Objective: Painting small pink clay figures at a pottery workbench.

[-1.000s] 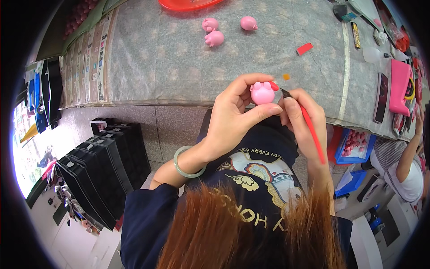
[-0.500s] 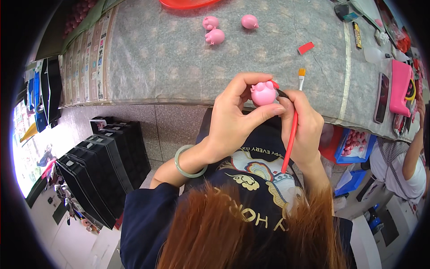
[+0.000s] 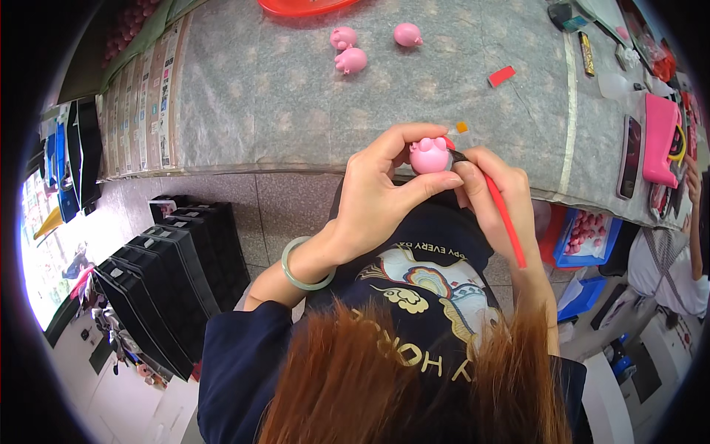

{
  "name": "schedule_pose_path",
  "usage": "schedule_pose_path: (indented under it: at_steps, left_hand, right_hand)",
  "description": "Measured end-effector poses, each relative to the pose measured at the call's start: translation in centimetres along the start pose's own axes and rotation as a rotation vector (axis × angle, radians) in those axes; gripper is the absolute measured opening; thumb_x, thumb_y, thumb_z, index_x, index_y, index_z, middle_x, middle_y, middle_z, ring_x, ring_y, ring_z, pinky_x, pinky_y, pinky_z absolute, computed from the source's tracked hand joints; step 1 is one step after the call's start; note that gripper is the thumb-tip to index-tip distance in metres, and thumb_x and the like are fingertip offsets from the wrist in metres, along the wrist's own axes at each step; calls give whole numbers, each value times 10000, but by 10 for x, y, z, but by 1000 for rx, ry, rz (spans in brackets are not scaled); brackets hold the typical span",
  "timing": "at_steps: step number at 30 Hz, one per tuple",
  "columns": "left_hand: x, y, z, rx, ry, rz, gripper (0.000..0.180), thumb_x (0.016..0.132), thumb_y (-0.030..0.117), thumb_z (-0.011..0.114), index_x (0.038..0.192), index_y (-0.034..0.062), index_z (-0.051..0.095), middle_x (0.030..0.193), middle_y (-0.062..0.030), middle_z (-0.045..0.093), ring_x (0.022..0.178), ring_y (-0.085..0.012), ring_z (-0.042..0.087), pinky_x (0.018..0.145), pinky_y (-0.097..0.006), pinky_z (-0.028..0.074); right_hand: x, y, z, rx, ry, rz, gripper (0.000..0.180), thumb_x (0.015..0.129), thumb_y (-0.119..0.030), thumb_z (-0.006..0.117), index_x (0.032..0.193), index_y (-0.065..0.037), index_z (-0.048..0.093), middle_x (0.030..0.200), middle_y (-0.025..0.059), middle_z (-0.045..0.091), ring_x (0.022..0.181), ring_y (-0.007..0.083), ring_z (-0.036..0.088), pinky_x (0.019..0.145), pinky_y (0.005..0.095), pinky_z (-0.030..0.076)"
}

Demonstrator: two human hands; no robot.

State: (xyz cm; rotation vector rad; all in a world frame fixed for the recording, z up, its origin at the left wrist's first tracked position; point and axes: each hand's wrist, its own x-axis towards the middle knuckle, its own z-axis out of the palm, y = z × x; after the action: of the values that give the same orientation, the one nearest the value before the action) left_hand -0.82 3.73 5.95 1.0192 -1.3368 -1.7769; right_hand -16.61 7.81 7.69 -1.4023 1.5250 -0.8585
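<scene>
A round pink pig figurine [image 3: 429,156] rests between the thumb and fingers of my left hand [image 3: 381,181], near the table's front edge. My right hand [image 3: 497,185] is closed on a paintbrush with a red handle [image 3: 506,222]. Its flat orange bristles [image 3: 462,127] point away, toward the table. From the same fingers a dark tip [image 3: 458,156] reaches the figurine's right side; I cannot tell what tool it belongs to. A small red bit shows behind the figurine, partly hidden. A pale bangle circles my left wrist.
Three pink figurines [image 3: 350,61] lie farther back, near a red dish [image 3: 307,6]. A red strip [image 3: 501,76] lies to their right. At the right are a phone [image 3: 629,159] and a pink tool [image 3: 660,140]. Blue bins [image 3: 589,238] stand below; a co-worker sits far right.
The brush has swung in my right hand: its bristles moved left toward the figurine, its handle end right. Both hands have shifted slightly left with the figurine. The co-worker's arm has moved.
</scene>
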Motion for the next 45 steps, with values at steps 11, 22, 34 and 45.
schedule_pose_path:
  at_steps: [11,22,34,45]
  left_hand:
    - [5,6,0,-343,10,-102,406,768,-27,605,1140,-9,442,1068,-99,542,914,-123,546,822,-252,450]
    - [4,2,-1,-334,1,-52,373,750,-6,646,1086,-10,484,1047,-79,522,976,-130,506,863,-262,429]
    - [2,-2,6,-221,112,17,373,750,3,654,1086,-21,493,1010,-74,546,951,-117,509,839,-252,431]
    - [3,-2,7,-277,142,-68,365,761,17,651,1084,-33,488,986,-78,552,897,-108,533,799,-235,456]
  right_hand:
    - [-1,-4,7,-53,235,-154,162,830,-70,547,966,0,600,715,97,613,566,163,511,547,269,419]
    - [-3,-7,5,67,146,-17,181,804,-44,572,974,6,608,776,92,613,684,150,551,633,244,435]
    - [4,4,17,-71,279,-128,165,754,-34,622,918,-27,640,606,85,539,530,172,447,497,277,381]
    - [5,16,30,-197,406,-274,234,710,-10,649,941,-47,633,680,90,573,582,209,492,525,294,408]
